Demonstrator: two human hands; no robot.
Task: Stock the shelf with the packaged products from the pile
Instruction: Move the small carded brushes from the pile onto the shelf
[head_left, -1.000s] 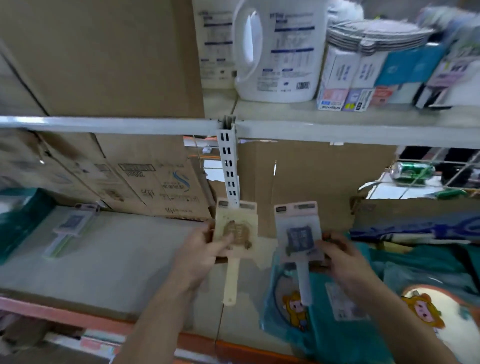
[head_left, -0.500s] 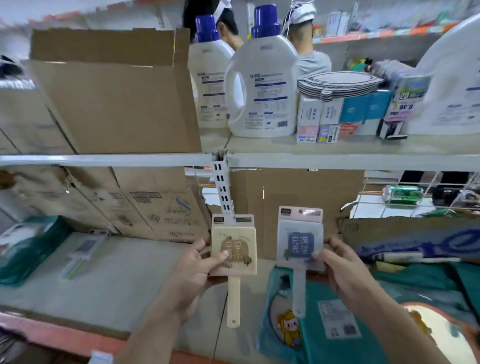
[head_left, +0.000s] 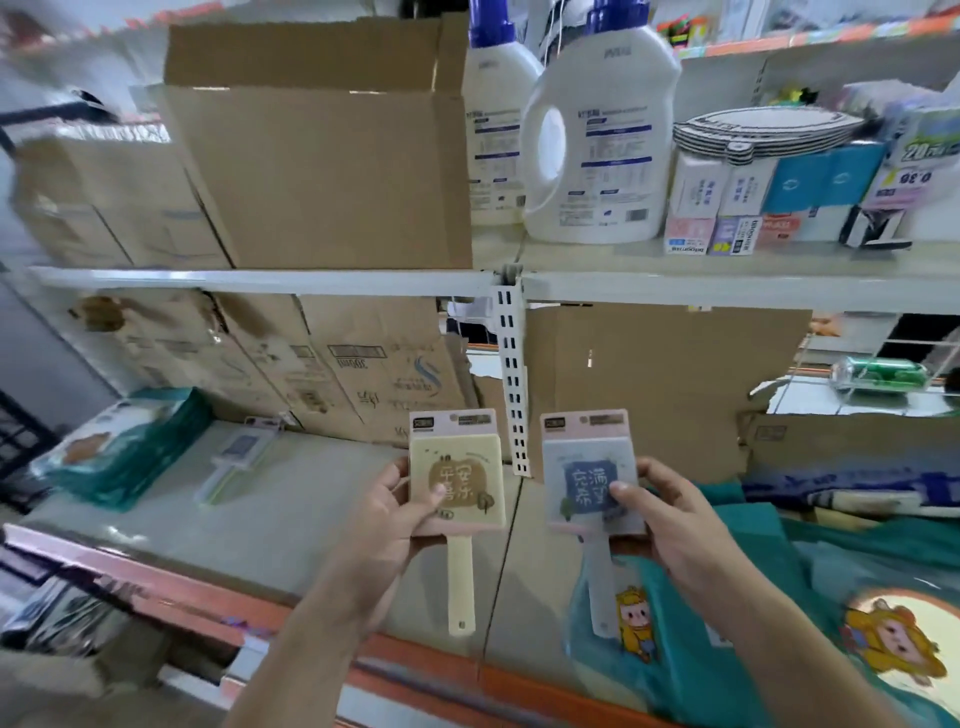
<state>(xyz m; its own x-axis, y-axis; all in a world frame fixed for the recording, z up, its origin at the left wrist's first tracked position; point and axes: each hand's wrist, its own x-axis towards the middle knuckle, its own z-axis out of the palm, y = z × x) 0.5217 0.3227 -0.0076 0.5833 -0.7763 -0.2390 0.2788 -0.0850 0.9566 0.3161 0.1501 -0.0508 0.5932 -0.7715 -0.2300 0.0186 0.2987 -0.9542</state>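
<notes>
My left hand (head_left: 400, 519) grips a cream-yellow packaged hand mirror (head_left: 457, 467) by its left edge, upright, handle hanging down. My right hand (head_left: 670, 525) pinches a pale blue packaged hand mirror (head_left: 589, 467) by its right edge, thumb across its front. Both packs hover side by side above the lower shelf board (head_left: 291, 509), either side of the white slotted upright (head_left: 511, 384). A third packaged mirror (head_left: 236, 457) lies flat on that shelf at the left.
Teal cartoon-print packs (head_left: 857, 623) pile up at the lower right, another teal pack (head_left: 119, 447) at far left. Cardboard boxes (head_left: 322, 171) fill the back and the upper shelf, beside detergent bottles (head_left: 597, 140) and small boxes (head_left: 737, 208). An orange shelf edge (head_left: 156, 587) runs in front.
The view has tilted upward, showing more of the upper shelf. Both hands still hold their mirror packs, raised slightly and held flatter toward me.
</notes>
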